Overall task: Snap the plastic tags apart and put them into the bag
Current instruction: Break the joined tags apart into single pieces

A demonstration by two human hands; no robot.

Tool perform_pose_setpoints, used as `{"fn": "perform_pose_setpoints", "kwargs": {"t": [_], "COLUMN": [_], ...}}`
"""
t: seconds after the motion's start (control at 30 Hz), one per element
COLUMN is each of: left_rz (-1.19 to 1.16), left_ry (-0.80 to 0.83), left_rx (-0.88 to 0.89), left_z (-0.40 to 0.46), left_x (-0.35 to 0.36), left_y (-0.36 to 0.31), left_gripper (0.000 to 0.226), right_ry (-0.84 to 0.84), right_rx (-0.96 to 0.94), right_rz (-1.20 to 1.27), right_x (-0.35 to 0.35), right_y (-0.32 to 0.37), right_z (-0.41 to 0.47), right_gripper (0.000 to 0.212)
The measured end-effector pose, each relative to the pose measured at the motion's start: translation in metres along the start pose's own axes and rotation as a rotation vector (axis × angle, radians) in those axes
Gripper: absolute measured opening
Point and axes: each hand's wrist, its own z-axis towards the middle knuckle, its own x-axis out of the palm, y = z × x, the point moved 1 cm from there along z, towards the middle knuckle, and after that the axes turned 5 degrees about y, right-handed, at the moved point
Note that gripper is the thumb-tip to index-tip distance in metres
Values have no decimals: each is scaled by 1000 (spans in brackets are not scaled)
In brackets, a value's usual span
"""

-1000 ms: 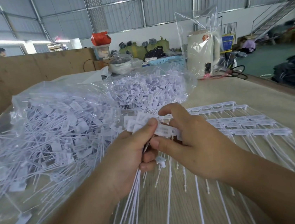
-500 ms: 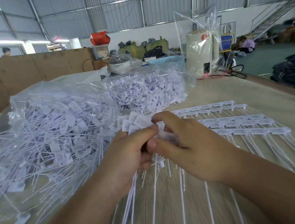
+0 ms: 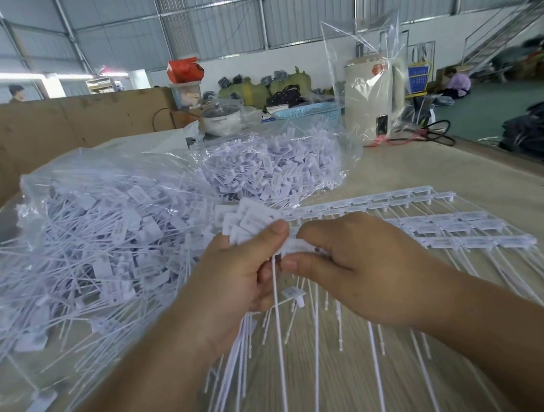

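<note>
The left hand point(image 3: 234, 274) gripped a fanned bundle of separated white plastic tags point(image 3: 249, 223), fingers curled round it. The right hand point(image 3: 355, 264) pinched a joined white tag strip point(image 3: 297, 245) above the pale counter point(image 3: 463, 170). The clear plastic bag of loose tags point(image 3: 96, 225) lay left.

White plastic tags point(image 3: 252, 223) fanned in hand (tails hanging), clear bag point(image 3: 104, 231) stuffed with tags, lying left

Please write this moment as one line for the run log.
step: snapping tags | left hand: holds bundle of separated tags | right hand: pinches tag strip | bag: lies left, holding tags | more strips: wait on table
</note>
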Motion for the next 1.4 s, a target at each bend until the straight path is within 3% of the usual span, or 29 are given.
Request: {"fn": "perform_pose_setpoints", "kwargs": {"t": [0.27,0.37,0.47,0.57,0.67,0.77,0.9,1.03,1.2,1.3,1.4], "left_rz": [-170,-331,-322,-224,-110,-77,-42,-67,-41,-72,-103], "left_ry": [-86,-82,-83,-98,-97,-82,-144,-35,147,91,24], "left_rx": [41,-2,-36,-64,-55,-36,-7,-25,-66,-100,-75], "left_z": [0,2,4,3,1,-2,0,3,0,2,4], "left_x": [6,4,-1,1,7,8,1,0,3,3,2], "left_y": [-1,-1,0,3,5,2,3,7,9,11,10], "left_gripper": [36,24,23,28,36,34,45,42,17,27,20], "right_ry": [-174,-373,-497,-344,-112,10,54,66,59,74,55], "right_rx": [31,91,90,26,-45,-61,-36,-20,-8,-28,-29], "right_rz": [-24,168,311,298,208,242,205,195,232,233,192], "right_x": [10,3,-12,-10,3,7,7,10,12,13,10], "right_y": [11,6,-6,-9,-2,2,1,0,0,1,-2], "right_z": [2,4,3,0,-1,-2,-1,-1,-1,-1,0], "right_gripper": [44,43,48,43,24,31,39,36,55,62,58]}}
